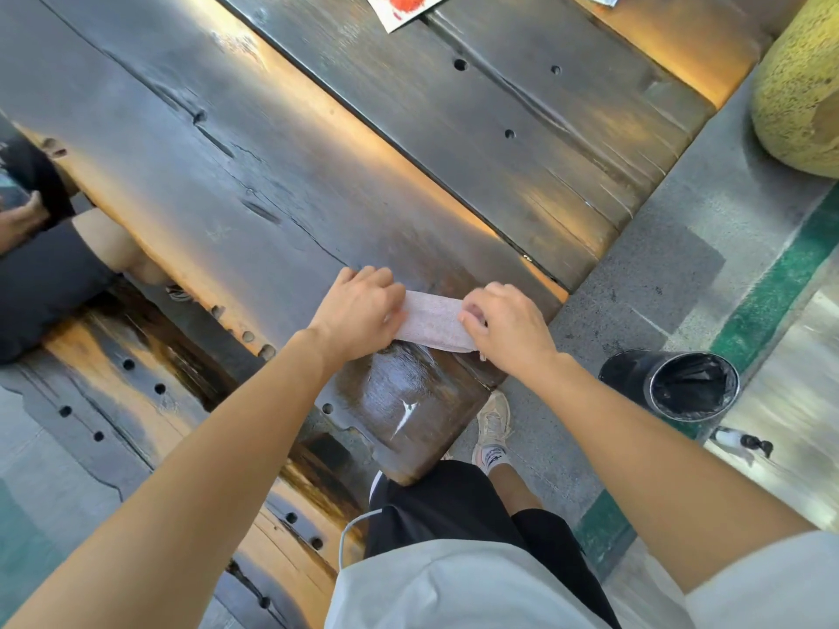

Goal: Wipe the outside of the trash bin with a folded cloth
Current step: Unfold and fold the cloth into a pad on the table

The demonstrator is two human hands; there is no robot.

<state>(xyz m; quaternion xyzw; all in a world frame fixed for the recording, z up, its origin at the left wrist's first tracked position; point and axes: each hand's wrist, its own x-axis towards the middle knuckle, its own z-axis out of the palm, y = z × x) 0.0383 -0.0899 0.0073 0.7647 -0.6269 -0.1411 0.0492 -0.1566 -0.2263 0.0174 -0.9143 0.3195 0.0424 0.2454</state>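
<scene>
A pale pinkish cloth (431, 322) lies folded into a narrow strip on the near end of the dark wooden table (254, 183). My left hand (358, 306) presses its left end and my right hand (508, 326) pinches its right end, fingers curled over the edge. The trash bin (681, 383), a small black cylinder with a dark liner inside, stands on the floor to the right of the table, apart from both hands.
Another person sits at the left edge, legs under the table (50, 274). A wooden bench (136, 383) runs along the near left. A yellow rough-textured object (803, 84) stands at the upper right. Printed paper (404, 6) lies at the table's far end. Green floor stripe (781, 283) passes beside the bin.
</scene>
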